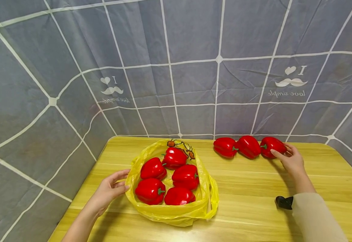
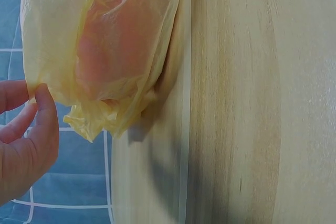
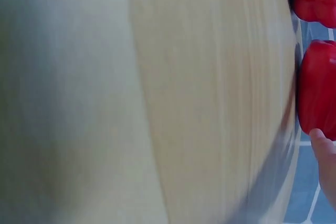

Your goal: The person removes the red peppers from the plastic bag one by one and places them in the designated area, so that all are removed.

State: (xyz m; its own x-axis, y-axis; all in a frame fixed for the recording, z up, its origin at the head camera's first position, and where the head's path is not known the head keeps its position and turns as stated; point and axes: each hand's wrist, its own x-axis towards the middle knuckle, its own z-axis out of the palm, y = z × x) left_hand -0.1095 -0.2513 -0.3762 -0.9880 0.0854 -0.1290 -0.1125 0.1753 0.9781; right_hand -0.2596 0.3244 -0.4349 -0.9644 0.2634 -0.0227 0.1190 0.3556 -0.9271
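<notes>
A yellow plastic bag (image 1: pixel 164 213) stands open on the table with several red bell peppers (image 1: pixel 153 168) inside, their green stems showing. Its left rim is pinched between thumb and fingers of my left hand (image 1: pixel 109 191); the left wrist view shows this grip on the thin plastic (image 2: pixel 50 61) close up. At the back right, three more red bell peppers lie in a row. My right hand (image 1: pixel 294 161) holds the rightmost bell pepper (image 1: pixel 274 146), thumb at its front and fingers at its right side. In the right wrist view the thumb (image 3: pixel 324 153) touches that pepper (image 3: pixel 316 90).
The other two peppers of the row, the left one (image 1: pixel 225 148) and the middle one (image 1: pixel 249 148), sit close beside the held one. A grey cloth (image 1: pixel 194 84) with white lines hangs behind the wooden table (image 1: pixel 239 201). By the right sleeve is a small black object (image 1: pixel 284 202).
</notes>
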